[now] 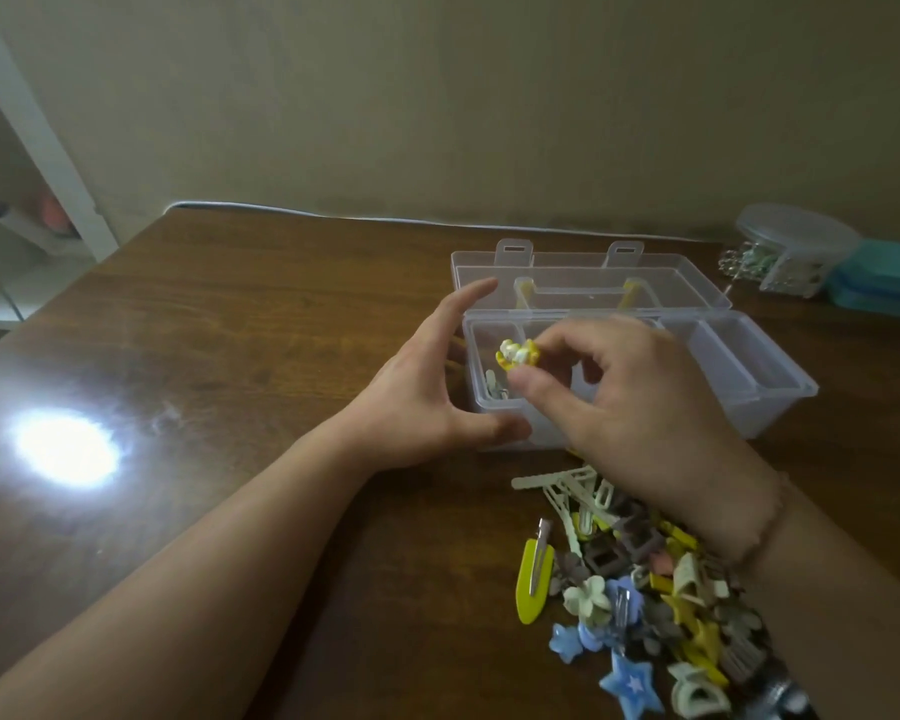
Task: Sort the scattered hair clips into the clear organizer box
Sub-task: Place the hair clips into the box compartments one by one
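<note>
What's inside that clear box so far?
In the clear organizer box, the left compartment holds at least one pale clip. The right compartments look bare. The right hand, pinching a yellow and white clip, covers the middle, so anything there is hidden.

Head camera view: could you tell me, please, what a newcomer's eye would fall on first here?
Probably the right hand, pinching a small yellow and white clip over the left end of the clear organizer box at mid-table. Next, the colourful pile of hair clips on the near right of the wooden table. The left hand rests open against the box's left end, and a bright glare spot shines on the tabletop at far left.
</note>
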`<state>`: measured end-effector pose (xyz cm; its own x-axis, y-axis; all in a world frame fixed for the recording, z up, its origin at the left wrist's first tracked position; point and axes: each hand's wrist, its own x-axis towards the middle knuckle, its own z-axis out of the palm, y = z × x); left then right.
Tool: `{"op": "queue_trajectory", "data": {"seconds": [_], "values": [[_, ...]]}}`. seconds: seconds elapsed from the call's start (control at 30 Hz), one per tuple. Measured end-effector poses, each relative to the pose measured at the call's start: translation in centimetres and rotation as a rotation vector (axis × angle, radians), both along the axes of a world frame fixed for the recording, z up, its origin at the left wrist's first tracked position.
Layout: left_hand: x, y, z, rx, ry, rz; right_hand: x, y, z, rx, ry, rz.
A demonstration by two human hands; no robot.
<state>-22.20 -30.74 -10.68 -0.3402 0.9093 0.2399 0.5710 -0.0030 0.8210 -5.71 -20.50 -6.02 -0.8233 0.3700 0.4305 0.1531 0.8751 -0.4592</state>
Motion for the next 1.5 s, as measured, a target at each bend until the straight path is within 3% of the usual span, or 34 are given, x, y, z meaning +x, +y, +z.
{"op": "queue_trajectory", "data": {"seconds": [0.13, 0.23, 0.3, 0.37, 0.43, 0.93, 1.1, 1.23, 1.3, 1.4, 1.5], "values": [[-0.1, 0.0, -0.1, -0.007, 0.011, 0.010, -0.5, 0.2, -0.2, -0.001, 0.009, -0.043], [-0.1, 0.0, -0.1, 0.001, 0.015, 0.017, 0.9, -0.1, 0.9, 0.152, -0.041, 0.049], [0.0, 0.1, -0.2, 0.009, 0.014, 0.025, 2.1, -0.7, 1.8, 0.297, -0.269, 0.227], [0.0, 0.1, -0.2, 0.002, 0.003, 0.031, 2.7, -1.8, 2.2, 0.338, -0.623, 0.388], [0.0, 0.1, -0.2, -0.011, -0.003, 0.027, 2.8, -2.3, 2.1, 0.374, -0.777, 0.454], [0.1, -0.1, 0.2, -0.027, -0.008, 0.026, 2.9, -2.0, 1.3, 0.387, -0.615, 0.442], [0.0, 0.0, 0.1, -0.023, -0.015, 0.020, 2.8, -0.9, 1.5, 0.352, -0.420, 0.381], [-0.1, -0.1, 0.0, -0.017, -0.022, 0.006, 2.5, -0.5, 2.0, 0.028, -0.072, 0.260], [-0.1, 0.0, 0.0, -0.013, -0.026, 0.012, 1.7, -0.2, 1.7, -0.010, 0.060, 0.110], [-0.1, 0.1, -0.1, -0.006, -0.022, 0.016, 0.2, -0.5, 0.7, 0.062, 0.044, -0.046], [-0.2, 0.0, -0.1, -0.014, -0.021, 0.003, -0.2, -0.9, 0.4, 0.156, -0.070, -0.038]]}}
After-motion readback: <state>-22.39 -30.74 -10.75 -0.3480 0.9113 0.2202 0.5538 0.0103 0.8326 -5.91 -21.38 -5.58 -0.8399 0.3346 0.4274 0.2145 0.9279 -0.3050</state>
